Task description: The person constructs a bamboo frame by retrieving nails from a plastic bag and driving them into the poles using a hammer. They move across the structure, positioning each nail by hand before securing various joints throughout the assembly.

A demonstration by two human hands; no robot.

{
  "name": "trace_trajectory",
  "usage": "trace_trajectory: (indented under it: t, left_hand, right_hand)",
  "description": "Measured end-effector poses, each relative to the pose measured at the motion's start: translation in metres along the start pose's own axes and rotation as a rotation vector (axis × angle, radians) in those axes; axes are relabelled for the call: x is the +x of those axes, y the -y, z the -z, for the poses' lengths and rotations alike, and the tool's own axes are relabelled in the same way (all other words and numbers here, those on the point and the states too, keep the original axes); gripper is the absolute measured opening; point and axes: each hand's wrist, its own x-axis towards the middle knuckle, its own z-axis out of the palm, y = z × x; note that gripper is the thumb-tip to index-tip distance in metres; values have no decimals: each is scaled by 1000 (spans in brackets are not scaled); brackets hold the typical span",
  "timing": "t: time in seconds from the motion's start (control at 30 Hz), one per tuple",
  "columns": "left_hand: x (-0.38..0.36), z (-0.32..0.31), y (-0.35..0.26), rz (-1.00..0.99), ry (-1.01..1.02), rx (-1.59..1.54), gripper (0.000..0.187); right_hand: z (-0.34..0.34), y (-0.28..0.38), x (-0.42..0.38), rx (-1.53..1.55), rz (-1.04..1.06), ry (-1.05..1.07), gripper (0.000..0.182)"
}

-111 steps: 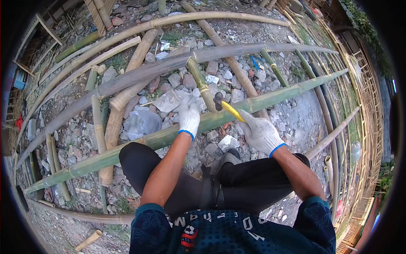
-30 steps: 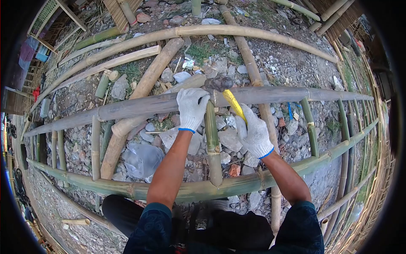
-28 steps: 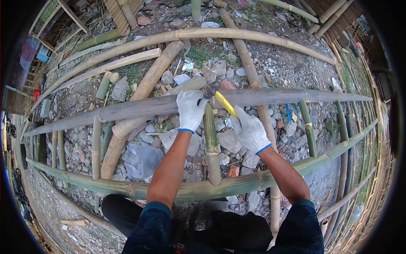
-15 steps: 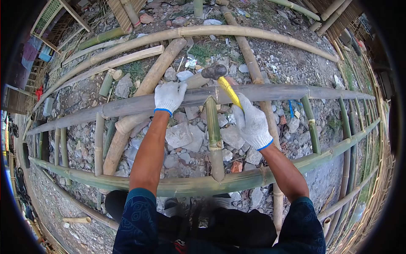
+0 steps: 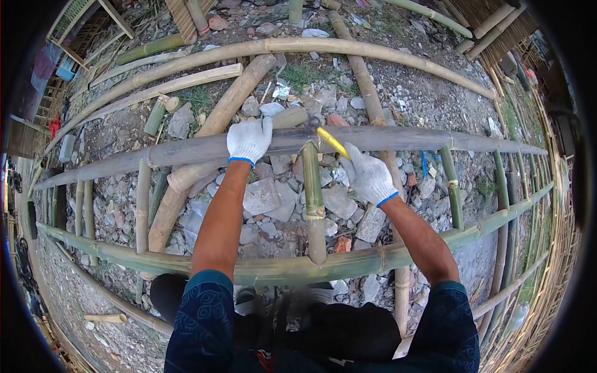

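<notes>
In a white knitted glove, my left hand [image 5: 247, 140] is closed over a dark grey bamboo pole [image 5: 199, 150], thumb on the upper side. My right hand [image 5: 367, 174], gloved the same way, grips a hammer by its yellow handle [image 5: 333, 142]. The dark hammer head [image 5: 314, 122] is down at the pole, just above the top end of a short green bamboo rung [image 5: 313, 199]. That rung runs from the dark pole to a green bamboo pole [image 5: 280, 271] close to my body.
More rungs, such as one at right [image 5: 453, 186], join the two poles. Thick bamboo supports [image 5: 239, 93] lie crosswise beneath. A long curved pole [image 5: 298, 45] spans the far side. Broken concrete and stones [image 5: 260, 198] cover the ground.
The hammer head has dropped from above the dark pole down onto it, and my right hand has lowered slightly. My left hand keeps its hold on the pole.
</notes>
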Motion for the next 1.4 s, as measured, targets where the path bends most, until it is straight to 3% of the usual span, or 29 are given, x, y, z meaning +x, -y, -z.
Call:
trace_trajectory:
  t: [0.1, 0.2, 0.33, 0.37, 0.43, 0.47, 0.5, 0.53, 0.57, 0.7, 0.77, 0.83, 0.9, 1.0, 1.1, 1.2, 1.23, 1.4]
  left_hand:
    - [-14, 9, 14, -140, -30, -183, 43]
    - [-37, 27, 39, -132, -168, -557, 35]
    - [-83, 50, 94, 51, -184, -492, 34]
    - [-97, 46, 108, 133, -89, -470, 39]
    - [-164, 23, 163, 373, 104, -393, 50]
    - [-185, 4, 176, 478, 226, -287, 63]
    - [-202, -18, 188, 568, 347, -181, 75]
    - [-224, -47, 202, 485, 462, -206, 81]
    - [-228, -48, 200, 470, 516, -260, 79]
    - [-251, -105, 203, 396, 712, -253, 52]
    - [-264, -134, 197, 517, 616, -228, 38]
    - [-229, -38, 142, 859, 293, -491, 29]
    - [-232, -20, 124, 778, -14, -560, 28]
    - [-235, 14, 115, 711, -162, -598, 28]
    - [-238, 78, 112, 798, -35, -662, 28]
    - [-244, 119, 117, 775, -125, -709, 28]
    - [-243, 127, 125, 865, 34, -790, 28]
    - [-236, 222, 140, 725, -109, -878, 29]
  right_hand:
    - [11, 18, 10, 119, 25, -183, 40]
    - [-10, 3, 0, -7, -116, 180, 40]
    - [37, 31, 22, 85, -187, 118, 34]
    - [54, 47, 19, 145, -240, 110, 30]
    - [97, 76, -5, 332, -574, 298, 27]
    - [107, 80, -26, 334, -521, 231, 28]
    - [121, 83, -47, 293, -594, 295, 30]
    - [140, 93, -65, 346, -692, 361, 30]
    - [146, 95, -97, 382, -645, 291, 25]
    - [201, 118, -201, 503, -1007, 413, 28]
    - [229, 125, -242, 501, -1108, 448, 28]
    - [257, 143, -265, 526, -1232, 458, 27]
    - [283, 161, -272, 586, -1369, 461, 26]
    - [304, 172, -281, 676, -1400, 411, 17]
    - [316, 172, -273, 770, -1370, 397, 17]
    - [317, 200, -225, 724, -1362, 400, 18]
    - [320, 199, -226, 745, -1350, 442, 24]
    - [306, 271, -152, 754, -1322, 366, 23]
